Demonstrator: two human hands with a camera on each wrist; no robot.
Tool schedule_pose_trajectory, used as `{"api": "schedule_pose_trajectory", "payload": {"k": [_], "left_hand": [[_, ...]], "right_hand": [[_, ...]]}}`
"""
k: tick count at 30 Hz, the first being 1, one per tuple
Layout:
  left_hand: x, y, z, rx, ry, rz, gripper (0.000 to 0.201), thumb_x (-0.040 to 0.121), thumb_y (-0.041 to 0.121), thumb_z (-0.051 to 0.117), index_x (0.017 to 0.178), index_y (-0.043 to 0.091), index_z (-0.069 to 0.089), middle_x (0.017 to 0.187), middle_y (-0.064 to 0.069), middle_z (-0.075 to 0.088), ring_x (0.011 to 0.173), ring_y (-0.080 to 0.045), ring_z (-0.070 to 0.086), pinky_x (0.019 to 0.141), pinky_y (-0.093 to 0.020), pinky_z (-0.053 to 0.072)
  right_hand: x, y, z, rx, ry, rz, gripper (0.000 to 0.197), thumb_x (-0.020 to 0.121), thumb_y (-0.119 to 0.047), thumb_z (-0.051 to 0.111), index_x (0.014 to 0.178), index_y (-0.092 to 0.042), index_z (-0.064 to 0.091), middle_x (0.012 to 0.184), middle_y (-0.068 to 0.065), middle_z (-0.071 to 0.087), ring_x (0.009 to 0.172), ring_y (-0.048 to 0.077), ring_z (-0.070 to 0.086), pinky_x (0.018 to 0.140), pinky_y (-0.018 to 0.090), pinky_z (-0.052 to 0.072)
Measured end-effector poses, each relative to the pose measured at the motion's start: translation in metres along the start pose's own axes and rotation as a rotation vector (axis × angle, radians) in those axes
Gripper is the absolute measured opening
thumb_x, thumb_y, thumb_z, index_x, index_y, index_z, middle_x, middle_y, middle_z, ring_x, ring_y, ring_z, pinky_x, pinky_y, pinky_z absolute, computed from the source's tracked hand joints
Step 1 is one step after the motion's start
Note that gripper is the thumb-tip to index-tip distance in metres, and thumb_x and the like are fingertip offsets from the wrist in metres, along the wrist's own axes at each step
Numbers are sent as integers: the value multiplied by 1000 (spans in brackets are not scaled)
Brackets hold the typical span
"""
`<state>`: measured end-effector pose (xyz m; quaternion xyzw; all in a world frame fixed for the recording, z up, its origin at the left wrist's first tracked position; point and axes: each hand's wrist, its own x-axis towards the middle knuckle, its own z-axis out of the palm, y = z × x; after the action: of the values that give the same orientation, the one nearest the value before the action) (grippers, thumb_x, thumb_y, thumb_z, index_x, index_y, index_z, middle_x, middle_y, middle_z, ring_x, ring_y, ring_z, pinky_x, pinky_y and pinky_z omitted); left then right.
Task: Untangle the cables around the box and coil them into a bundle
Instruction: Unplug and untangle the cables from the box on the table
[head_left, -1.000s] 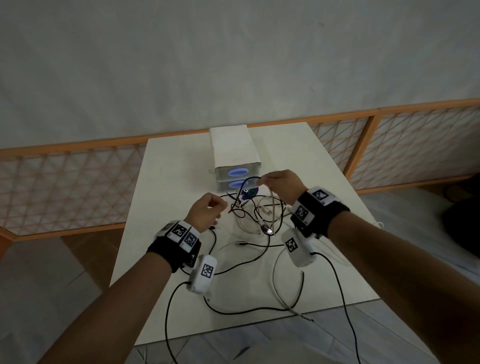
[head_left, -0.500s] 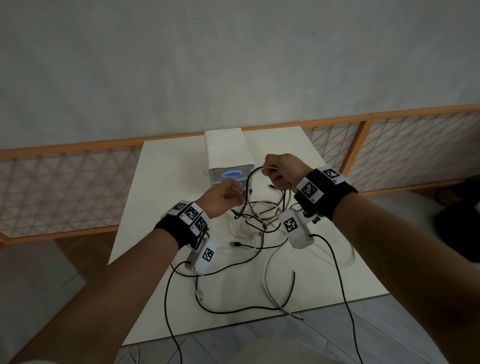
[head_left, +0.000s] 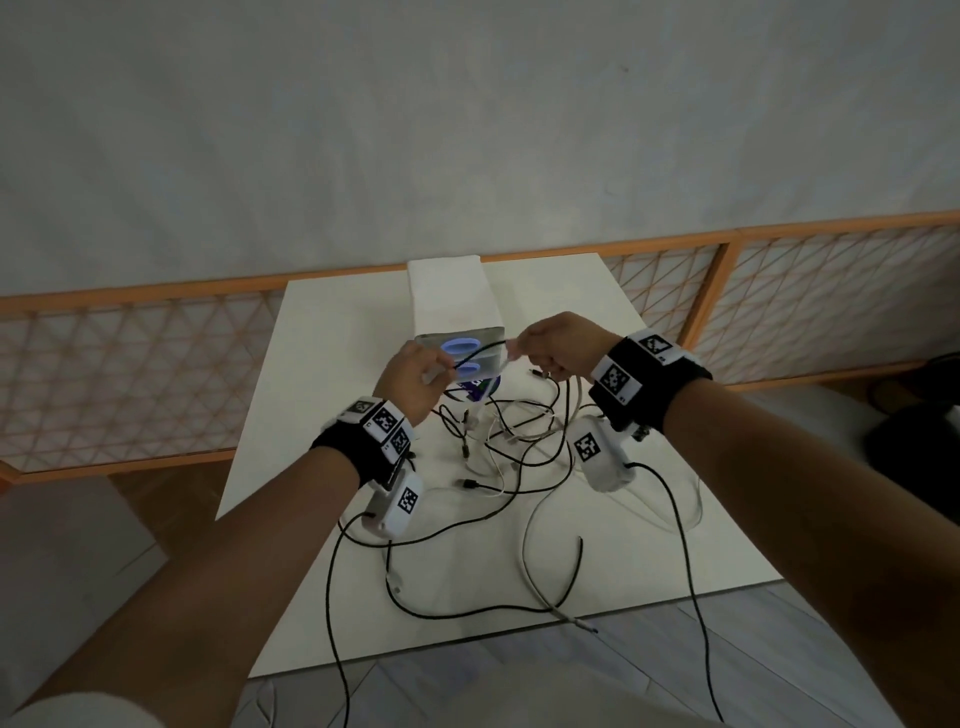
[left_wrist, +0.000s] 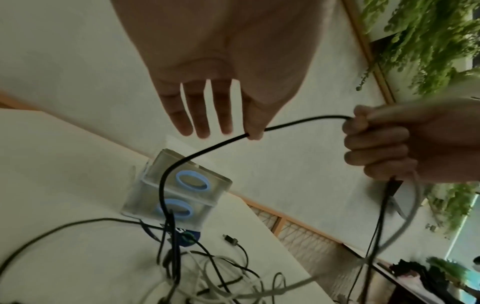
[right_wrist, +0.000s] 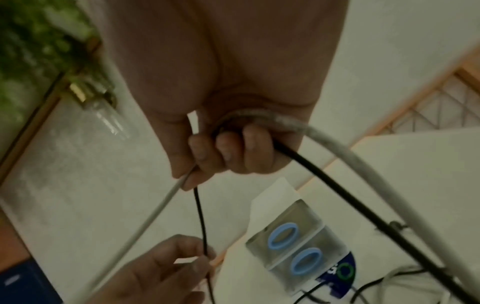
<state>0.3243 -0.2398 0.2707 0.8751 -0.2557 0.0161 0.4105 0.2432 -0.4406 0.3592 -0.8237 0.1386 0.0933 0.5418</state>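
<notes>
A white box (head_left: 453, 301) with two blue rings on its near face stands on the white table (head_left: 332, 374). Black and white cables (head_left: 519, 441) lie tangled in front of it. My left hand (head_left: 415, 379) pinches a black cable (left_wrist: 213, 147) between thumb and forefinger, its other fingers straight. My right hand (head_left: 558, 345) is raised level with the box face and grips that black cable together with a white cable (right_wrist: 337, 148). In the right wrist view the curled fingers (right_wrist: 228, 150) close round both, while the black cable (right_wrist: 200, 216) runs down to the left hand (right_wrist: 166, 267).
Loose cable loops reach the table's near edge (head_left: 519, 618), and one plug end (head_left: 584, 626) hangs over it. A wooden lattice fence (head_left: 130, 374) runs behind the table under a pale wall. Grey floor lies below the near edge.
Both hands rose and moved toward the box with the cables. The left hand came up level with the right and took the black cable, which now stretches between the two hands.
</notes>
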Motion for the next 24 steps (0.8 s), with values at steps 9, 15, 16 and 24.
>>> {"api": "schedule_pose_trajectory", "payload": {"k": [9,15,16,24], "left_hand": [[-18,71,-14,-726,-311,-356,16,99,19,41,92,10,53,49,8,35,33,-6,31,36,-14,26],[-14,0,-78,-814,93,-531,27,96,17,42,69,18,40,34,9,30,25,-3,21,34,-6,16],[-17,-16,-86,-802,143,-601,28,96,17,41,68,17,39,32,9,31,23,-4,22,34,-5,17],[-48,-82,-112,-944,471,-916,31,97,11,33,67,14,36,29,9,41,21,-5,26,30,-8,15]], "right_hand": [[15,6,13,334,138,-27,23,92,-22,56,72,-12,56,54,-1,37,42,11,26,38,17,20],[31,40,-51,707,548,174,27,95,-18,46,71,-12,56,53,1,39,26,8,32,35,12,27],[31,44,-61,736,561,180,25,96,-17,42,75,-12,56,48,-1,43,27,9,36,36,12,29],[8,-1,-108,735,365,-100,27,93,-15,36,73,-12,53,36,-8,27,31,9,20,39,11,14]]}}
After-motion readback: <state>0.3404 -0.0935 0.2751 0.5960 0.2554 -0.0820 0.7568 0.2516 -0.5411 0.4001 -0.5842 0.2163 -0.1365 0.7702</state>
